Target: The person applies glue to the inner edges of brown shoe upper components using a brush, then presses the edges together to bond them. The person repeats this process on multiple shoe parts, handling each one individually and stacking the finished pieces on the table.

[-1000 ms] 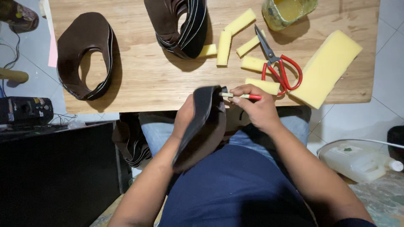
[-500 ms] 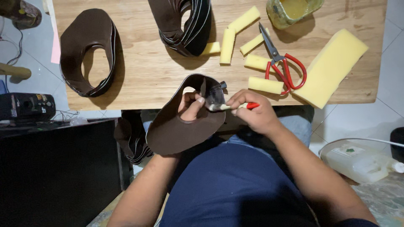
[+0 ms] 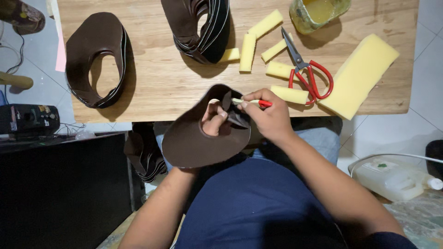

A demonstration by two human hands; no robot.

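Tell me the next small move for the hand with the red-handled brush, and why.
Probably draw the red-handled brush along the folded tab of the brown leather piece. The right hand holds its tip at that flap, while left hand fingers poke through the opening to prop it.

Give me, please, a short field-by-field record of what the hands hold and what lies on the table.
left hand: holds brown leather piece, fingers through its opening
right hand: grips red-handled brush against the leather
wooden table: two stacks of brown leather pieces, red scissors, yellow foam strips, large foam block
glue jar: at the far edge
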